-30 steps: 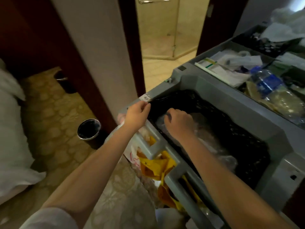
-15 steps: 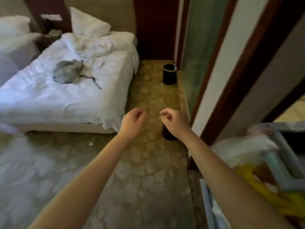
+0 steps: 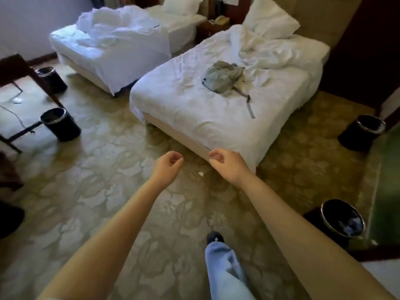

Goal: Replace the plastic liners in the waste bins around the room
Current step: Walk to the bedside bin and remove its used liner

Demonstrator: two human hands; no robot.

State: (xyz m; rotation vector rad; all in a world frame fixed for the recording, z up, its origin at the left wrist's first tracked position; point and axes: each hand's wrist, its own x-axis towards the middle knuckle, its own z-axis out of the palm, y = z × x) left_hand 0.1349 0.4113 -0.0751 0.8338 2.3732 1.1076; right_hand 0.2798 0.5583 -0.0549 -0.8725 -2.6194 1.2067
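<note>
Several black waste bins with metal rims stand on the patterned carpet. One bin (image 3: 343, 220) is at the near right, with bluish litter inside. Another bin (image 3: 362, 132) stands further back on the right, beside the near bed. On the left, a bin (image 3: 59, 123) sits by a desk leg, and one more bin (image 3: 52, 79) stands behind it. My left hand (image 3: 168, 165) and my right hand (image 3: 226, 164) hang in front of me over the carpet, fingers loosely curled, holding nothing. Neither hand touches any bin.
Two unmade beds with white sheets fill the back; the near bed (image 3: 227, 118) has a grey bag (image 3: 225, 80) on it. A dark desk (image 3: 15, 68) with a cable stands at the left. A small white scrap (image 3: 200, 173) lies on the carpet. My leg (image 3: 223, 269) steps forward.
My hands left the grey cart's bin and its black liner. The view swung away from the cart into the bedroom, and both hands now hang free with nothing in them.
</note>
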